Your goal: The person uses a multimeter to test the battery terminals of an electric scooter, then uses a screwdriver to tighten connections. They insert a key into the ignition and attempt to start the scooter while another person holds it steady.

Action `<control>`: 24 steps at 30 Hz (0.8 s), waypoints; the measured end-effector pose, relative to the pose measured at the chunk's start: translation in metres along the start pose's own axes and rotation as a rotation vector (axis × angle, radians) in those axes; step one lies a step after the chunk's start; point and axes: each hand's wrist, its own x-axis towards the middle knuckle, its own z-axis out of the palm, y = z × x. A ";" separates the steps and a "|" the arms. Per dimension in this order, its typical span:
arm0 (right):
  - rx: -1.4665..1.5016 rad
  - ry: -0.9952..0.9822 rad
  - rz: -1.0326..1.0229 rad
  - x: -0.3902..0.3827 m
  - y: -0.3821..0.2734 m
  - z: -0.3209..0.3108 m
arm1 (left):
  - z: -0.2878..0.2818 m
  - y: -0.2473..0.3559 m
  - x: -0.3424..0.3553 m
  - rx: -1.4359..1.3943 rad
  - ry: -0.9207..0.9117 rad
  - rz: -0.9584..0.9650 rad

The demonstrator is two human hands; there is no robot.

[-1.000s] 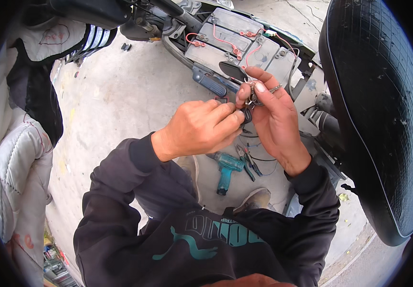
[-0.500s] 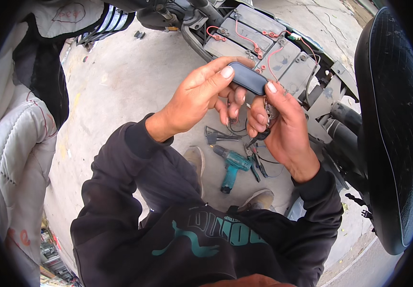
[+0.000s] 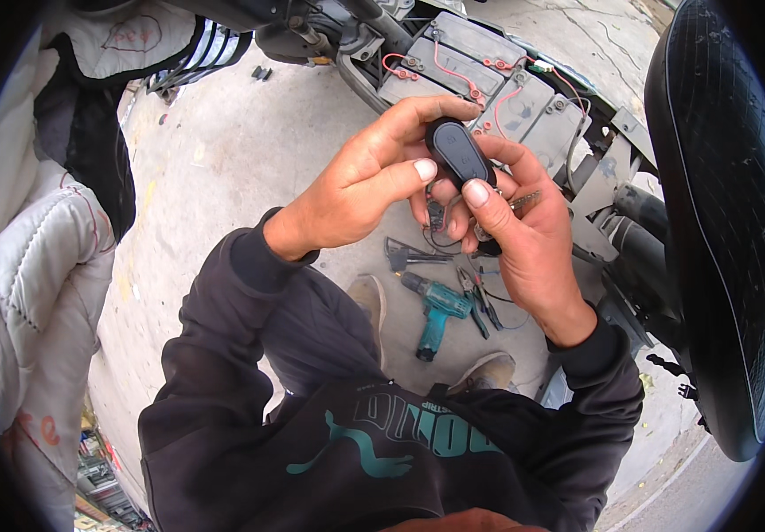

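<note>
The right hand [image 3: 533,235] is curling firmly around a smooth black plastic oval remote fob [image 3: 456,146], its thumb pressing near the lower end and its fingers folding behind, while a slim silver metal key [image 3: 525,200] is poking out beside those fingers. The fob is sitting between the two hands, its button face turning up toward the wearer. The left hand [image 3: 338,182] is half spreading, its index finger arching past the fob's top and its thumb reaching to the left edge; whether it is actually gripping, I cannot tell, since the fob is hiding its inner fingers. The step in hand seems to be positioning the fob for a look at its buttons. The next move would be calling for a steady right grip and a light, well-placed thumb. Beyond the hands, grey block-shaped batteries [image 3: 462,35] are lying in a dark frame; below, a teal pistol-shaped power drill [image 3: 436,312] is resting on pale concrete ground [image 3: 214,177], just beside dark-handled metal pliers [image 3: 482,306].
</note>
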 end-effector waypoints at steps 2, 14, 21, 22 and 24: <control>0.002 -0.004 -0.009 0.000 0.002 -0.001 | 0.000 0.000 0.002 0.004 -0.011 0.003; -0.014 0.003 0.013 -0.004 0.005 -0.002 | -0.004 -0.008 0.005 0.018 -0.061 -0.064; -0.016 0.037 0.082 -0.011 0.007 -0.002 | -0.005 -0.011 0.006 0.137 -0.131 -0.135; -0.011 0.066 0.140 -0.015 0.009 -0.005 | -0.004 -0.014 0.007 0.266 -0.160 -0.109; -0.002 0.117 0.261 -0.033 0.018 -0.018 | 0.002 -0.026 0.008 0.524 -0.210 -0.061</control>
